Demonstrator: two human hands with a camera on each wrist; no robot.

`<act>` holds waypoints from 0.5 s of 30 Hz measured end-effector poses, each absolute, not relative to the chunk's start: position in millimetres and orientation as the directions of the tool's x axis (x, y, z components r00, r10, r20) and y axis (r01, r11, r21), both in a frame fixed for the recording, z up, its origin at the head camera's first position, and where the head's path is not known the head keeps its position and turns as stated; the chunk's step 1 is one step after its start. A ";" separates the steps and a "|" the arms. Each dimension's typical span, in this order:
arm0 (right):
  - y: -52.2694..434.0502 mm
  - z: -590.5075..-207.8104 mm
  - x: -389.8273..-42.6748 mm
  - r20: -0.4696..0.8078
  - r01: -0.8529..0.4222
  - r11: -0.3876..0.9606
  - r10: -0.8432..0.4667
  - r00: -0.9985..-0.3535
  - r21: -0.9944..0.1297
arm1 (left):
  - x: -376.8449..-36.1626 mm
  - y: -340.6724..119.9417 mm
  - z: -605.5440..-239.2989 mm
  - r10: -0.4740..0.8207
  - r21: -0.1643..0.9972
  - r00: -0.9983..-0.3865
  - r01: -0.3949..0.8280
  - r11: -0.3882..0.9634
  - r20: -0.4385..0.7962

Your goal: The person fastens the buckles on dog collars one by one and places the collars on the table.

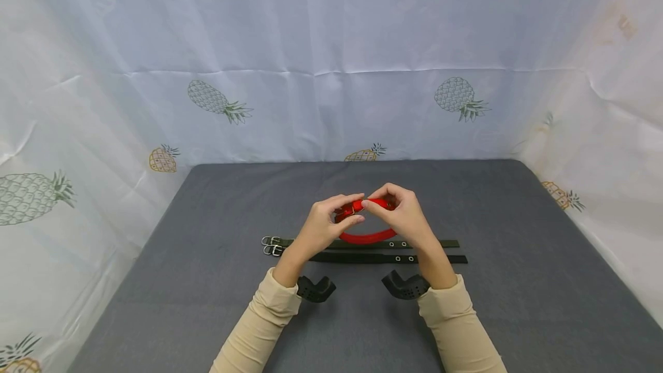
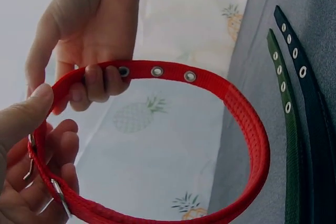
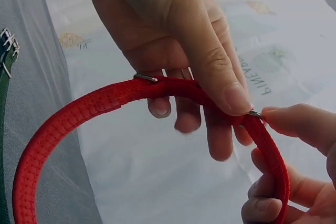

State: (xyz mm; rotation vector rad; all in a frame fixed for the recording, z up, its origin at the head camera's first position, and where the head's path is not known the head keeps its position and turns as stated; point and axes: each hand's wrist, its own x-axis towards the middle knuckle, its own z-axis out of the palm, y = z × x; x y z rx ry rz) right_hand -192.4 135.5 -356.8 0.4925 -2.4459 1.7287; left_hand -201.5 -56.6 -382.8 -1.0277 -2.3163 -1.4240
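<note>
Both hands (image 1: 362, 220) pinching red collar (image 1: 369, 238)

The head view looks forward and down over the grey table (image 1: 207, 281); both wrist views sit close, sharing the red collar (image 2: 247, 124) at centre frame.

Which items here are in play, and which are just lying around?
In play:
- red collar, looped, held above the table
- left hand, gripping its buckle end
- right hand, pinching its strap end

Lying about:
- green collar, flat on the grey table
- black collar, flat beside it
</note>
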 end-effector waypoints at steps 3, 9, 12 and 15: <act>137.2 -356.6 -193.2 0.260 -0.305 0.275 -0.189 -0.947 -0.912 | -201.7 -57.5 -381.7 0.442 0.708 -0.743 0.647 0.283 0.503; 140.5 -355.5 -194.0 0.272 -0.300 0.258 -0.140 -0.952 -0.918 | -203.0 -59.4 -381.7 0.394 0.733 -0.774 0.616 0.290 0.495; 141.8 -355.0 -194.4 0.274 -0.300 0.254 -0.132 -0.953 -0.920 | -204.2 -59.9 -382.5 0.375 0.726 -0.774 0.622 0.294 0.510; 142.2 -354.8 -194.8 0.273 -0.300 0.249 -0.137 -0.952 -0.921 | -204.3 -59.7 -382.2 0.358 0.717 -0.766 0.635 0.288 0.534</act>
